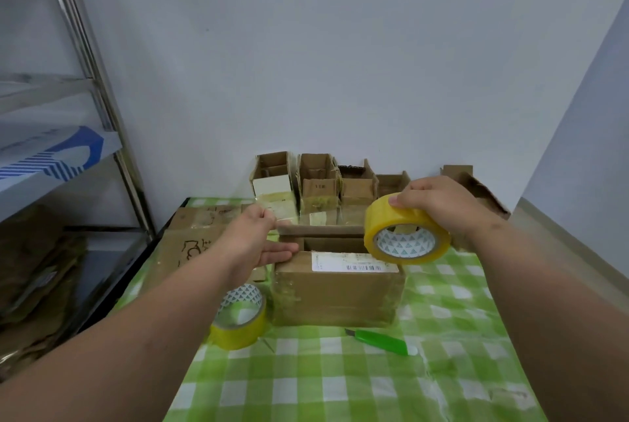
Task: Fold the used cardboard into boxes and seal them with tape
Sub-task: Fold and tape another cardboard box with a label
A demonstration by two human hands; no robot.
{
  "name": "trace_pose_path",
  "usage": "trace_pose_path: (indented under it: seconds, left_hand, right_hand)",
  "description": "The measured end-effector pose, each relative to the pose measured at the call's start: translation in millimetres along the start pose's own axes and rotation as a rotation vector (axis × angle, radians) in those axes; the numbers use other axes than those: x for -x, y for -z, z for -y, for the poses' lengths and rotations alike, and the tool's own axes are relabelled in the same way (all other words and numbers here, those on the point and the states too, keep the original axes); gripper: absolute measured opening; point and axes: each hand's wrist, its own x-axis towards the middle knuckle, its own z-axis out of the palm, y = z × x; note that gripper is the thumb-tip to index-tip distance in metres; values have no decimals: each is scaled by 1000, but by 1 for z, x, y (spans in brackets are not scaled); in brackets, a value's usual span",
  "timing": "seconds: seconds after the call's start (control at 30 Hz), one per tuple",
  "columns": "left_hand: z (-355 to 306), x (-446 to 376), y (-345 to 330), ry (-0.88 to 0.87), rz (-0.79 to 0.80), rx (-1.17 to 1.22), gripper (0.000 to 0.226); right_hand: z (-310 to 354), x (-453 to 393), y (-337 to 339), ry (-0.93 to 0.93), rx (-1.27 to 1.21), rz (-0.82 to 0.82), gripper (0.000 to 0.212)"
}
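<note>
A brown cardboard box (337, 292) with a white shipping label stands on the green checked tablecloth (340, 387), its top partly open. My right hand (439, 204) grips a yellow tape roll (406, 232) held upright over the box's right top corner. A strip of tape runs left from the roll across the box's far top edge to my left hand (258, 238), which pinches its end between thumb and forefinger. The other fingers of that hand lie straight against the box's left top edge.
A second tape roll (240, 318) lies left of the box and a green utility knife (381, 341) in front of it. Several folded boxes (316, 183) line the back wall. Flattened cardboard (190, 238) lies at the left; a metal shelf (102, 115) stands beyond it.
</note>
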Motion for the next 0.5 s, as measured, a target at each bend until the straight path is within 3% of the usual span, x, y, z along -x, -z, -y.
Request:
trace_pose_path:
  seconds: [0.2, 0.33, 0.5]
  left_hand:
    - [7, 2, 7, -70, 13, -131, 19]
    - [11, 0, 9, -86, 25, -192, 19]
    - [19, 0, 10, -95, -9, -232, 19]
  right_hand:
    - [4, 3, 3, 16, -56, 95, 26]
    - [18, 1, 4, 15, -167, 32, 34]
    - [27, -9, -2, 39, 136, 56, 30]
